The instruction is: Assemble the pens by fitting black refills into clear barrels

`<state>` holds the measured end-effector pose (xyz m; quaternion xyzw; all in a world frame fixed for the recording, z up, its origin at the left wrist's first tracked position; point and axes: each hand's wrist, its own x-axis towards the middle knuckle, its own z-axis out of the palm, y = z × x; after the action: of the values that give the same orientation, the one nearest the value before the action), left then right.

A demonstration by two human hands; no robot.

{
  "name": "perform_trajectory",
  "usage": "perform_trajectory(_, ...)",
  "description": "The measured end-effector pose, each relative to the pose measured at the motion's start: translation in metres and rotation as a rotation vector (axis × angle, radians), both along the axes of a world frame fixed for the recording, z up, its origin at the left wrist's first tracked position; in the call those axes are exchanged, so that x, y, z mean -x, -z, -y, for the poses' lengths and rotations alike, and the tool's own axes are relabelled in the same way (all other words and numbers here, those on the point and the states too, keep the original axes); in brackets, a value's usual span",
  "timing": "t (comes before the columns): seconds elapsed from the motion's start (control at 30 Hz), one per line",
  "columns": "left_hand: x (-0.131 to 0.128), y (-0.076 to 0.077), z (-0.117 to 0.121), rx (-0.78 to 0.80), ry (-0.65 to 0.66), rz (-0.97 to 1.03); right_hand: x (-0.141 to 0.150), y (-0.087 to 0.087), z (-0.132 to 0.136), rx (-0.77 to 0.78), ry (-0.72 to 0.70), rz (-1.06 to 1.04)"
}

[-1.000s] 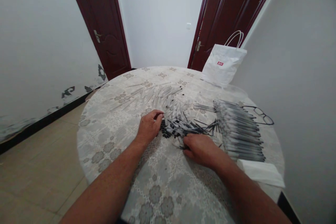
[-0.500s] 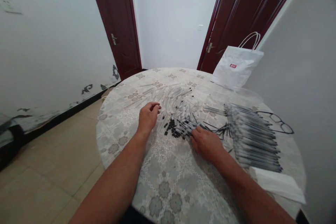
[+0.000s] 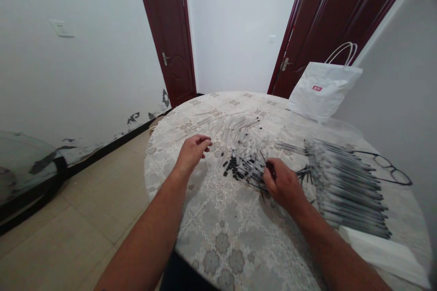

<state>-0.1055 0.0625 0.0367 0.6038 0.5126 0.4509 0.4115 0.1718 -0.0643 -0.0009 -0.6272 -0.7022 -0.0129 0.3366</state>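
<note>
My left hand hovers over the tablecloth, left of a pile of clear pen barrels. Its thumb and fingers are closed together; what they hold, if anything, is too small to tell. My right hand is at the right side of the heap of pen parts, its fingers curled in a pinch. Thin dark sticks like pen refills lie around it, and the thing between its fingertips cannot be made out. Small black caps are heaped between my hands, mixed with short greyish pieces.
Rows of assembled-looking pens lie stacked at the right. Beyond them are black-framed glasses, with a folded white packet nearer me. At the back right of the round table stands a white bag.
My right hand has lifted slightly from the heap and shifted right, its fingers now curled. My left hand has stayed nearly in place. The camera has turned a little to the left.
</note>
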Motion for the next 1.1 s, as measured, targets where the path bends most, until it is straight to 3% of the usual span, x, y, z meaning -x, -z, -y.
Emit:
perform_trajectory(0.27, -0.023, 0.018, 0.006, -0.183, 0.184, -0.443, -0.004, 0.003, -0.001, -0.121, 0.049, -0.331)
perform_trajectory(0.43, -0.046, 0.018, 0.011, -0.224, 0.289, -0.636, -0.011, 0.013, -0.008, -0.222, -0.045, -0.425)
perform_trajectory(0.77, -0.072, 0.027, -0.012, -0.254, 0.095, -0.793, -0.014, 0.017, -0.007, -0.336, -0.086, -0.495)
perform_trajectory(1.1, -0.107, 0.031, -0.044, -0.338, 0.022, -0.861, -0.016, 0.017, -0.008, -0.375, -0.076, -0.48)
